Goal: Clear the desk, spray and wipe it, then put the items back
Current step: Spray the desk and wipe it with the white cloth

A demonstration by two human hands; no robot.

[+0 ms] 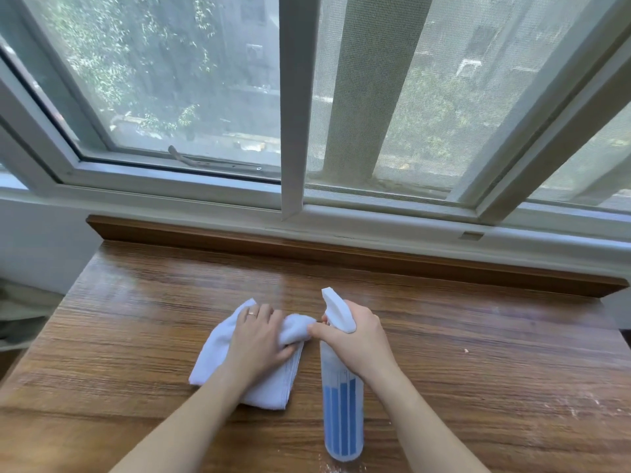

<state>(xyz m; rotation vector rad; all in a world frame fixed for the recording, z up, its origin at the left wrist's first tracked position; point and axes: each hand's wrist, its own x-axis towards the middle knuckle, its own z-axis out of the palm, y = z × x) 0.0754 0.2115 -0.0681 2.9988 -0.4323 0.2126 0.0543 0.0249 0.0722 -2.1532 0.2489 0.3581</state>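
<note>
- The right hand (355, 339) is the grip on the spray bottle (343, 411), fingers wrapped round its neck just under the white trigger head; whether a finger sits on the trigger is hard to tell.
- The bottle looks like light, rigid, smooth plastic, best held at the neck.
- The left hand (259, 339) clutches the soft, limp white cloth (239, 363) lying on the wooden bench (478, 370), just beside the bottle.
</note>
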